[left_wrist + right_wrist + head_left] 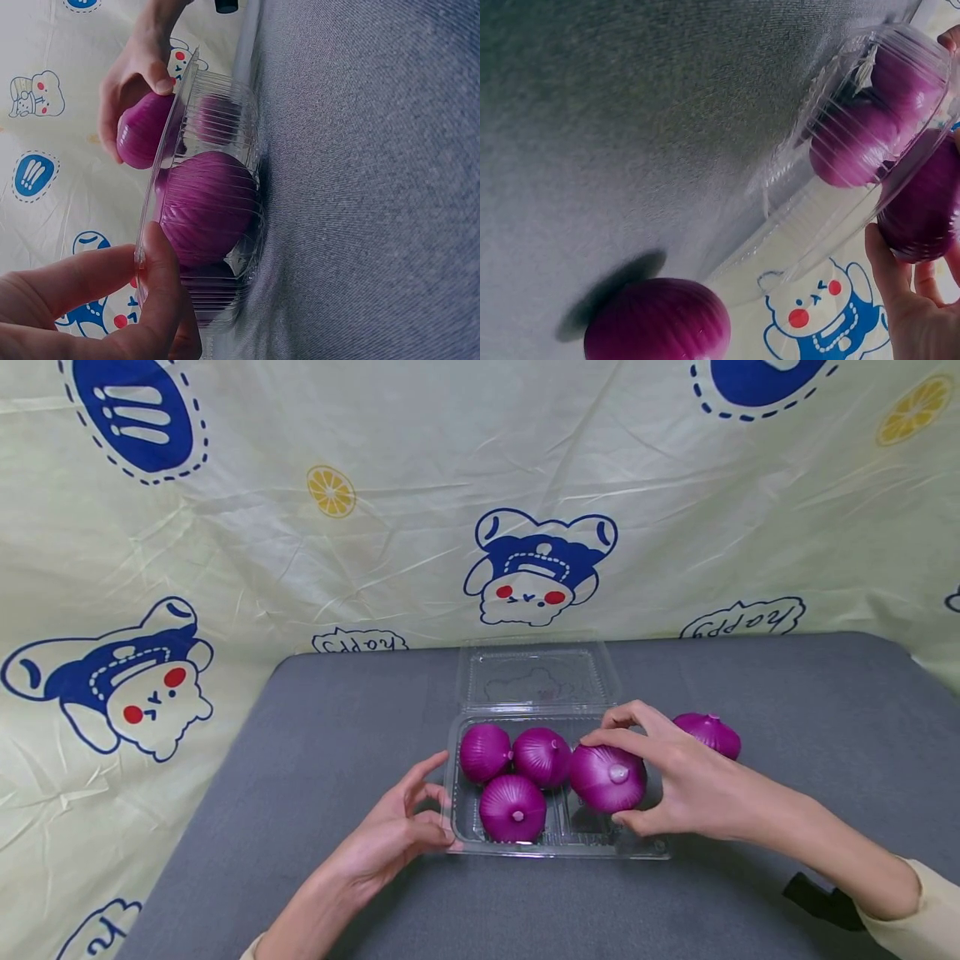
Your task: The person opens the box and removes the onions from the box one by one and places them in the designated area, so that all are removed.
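Note:
A clear plastic box (558, 850) holds three purple onions, one of them at the front left (512, 810). The left hand (401, 827) pinches the box's left rim; in the left wrist view the fingers (161, 277) are on that rim. Over the right part of the box, the right hand (675, 777) grips a fourth onion (607, 777) between thumb and fingers. The right wrist view shows this onion (922, 202) at the box's rim, with the right hand (922, 315) round it. Whether it touches the box floor, I cannot tell.
Another onion (708, 734) lies on the grey table (337, 718) to the right of the box, behind the right hand. The box's clear lid (536, 677) lies folded back behind it. A black object (823, 902) is beside the right forearm. A printed curtain hangs behind the table.

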Demonstrator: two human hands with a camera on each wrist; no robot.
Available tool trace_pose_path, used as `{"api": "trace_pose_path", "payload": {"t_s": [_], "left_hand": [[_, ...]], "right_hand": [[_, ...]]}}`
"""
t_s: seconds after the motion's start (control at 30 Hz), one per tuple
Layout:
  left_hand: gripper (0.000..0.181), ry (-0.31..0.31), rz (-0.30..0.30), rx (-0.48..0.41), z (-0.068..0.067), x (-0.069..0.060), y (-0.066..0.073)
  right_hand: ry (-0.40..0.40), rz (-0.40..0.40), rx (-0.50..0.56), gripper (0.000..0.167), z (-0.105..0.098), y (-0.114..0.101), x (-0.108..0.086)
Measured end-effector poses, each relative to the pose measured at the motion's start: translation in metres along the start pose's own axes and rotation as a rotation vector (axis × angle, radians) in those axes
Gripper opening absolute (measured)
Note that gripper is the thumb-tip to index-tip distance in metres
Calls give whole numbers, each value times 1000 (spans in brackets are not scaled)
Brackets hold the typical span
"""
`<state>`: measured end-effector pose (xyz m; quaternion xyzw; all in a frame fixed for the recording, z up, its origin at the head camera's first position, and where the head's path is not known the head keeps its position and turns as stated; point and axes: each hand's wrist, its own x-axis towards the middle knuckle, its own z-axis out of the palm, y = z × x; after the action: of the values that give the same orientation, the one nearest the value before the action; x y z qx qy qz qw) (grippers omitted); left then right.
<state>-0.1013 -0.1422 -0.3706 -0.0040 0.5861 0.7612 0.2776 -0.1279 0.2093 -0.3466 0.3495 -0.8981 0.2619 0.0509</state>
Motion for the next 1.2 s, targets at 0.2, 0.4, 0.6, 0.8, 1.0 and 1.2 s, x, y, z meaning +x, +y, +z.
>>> {"api": "trace_pose_path", "payload": {"t_s": [0.2,0.4,0.6,0.8,1.0,1.2], "left_hand": [[89,0,1,-2,0,1,0],[89,0,3,-5,0,1,-1],[89,-6,9,-1,-1,0,-1],[89,-1,4,5,-1,0,-1],[89,11,-7,12,0,0,-1],[89,11,-7,11,0,2,-1]], "right_hand": [[50,24,-5,86,-8,5,-6],[107,14,-34,87,-14,10,-14],[152,48,-41,86,-20,14,-25],[179,53,-72,91,-26,18,-33],[216,61,-128,90,-31,21,-42],[271,55,-68,88,-38,26,-51]]}}
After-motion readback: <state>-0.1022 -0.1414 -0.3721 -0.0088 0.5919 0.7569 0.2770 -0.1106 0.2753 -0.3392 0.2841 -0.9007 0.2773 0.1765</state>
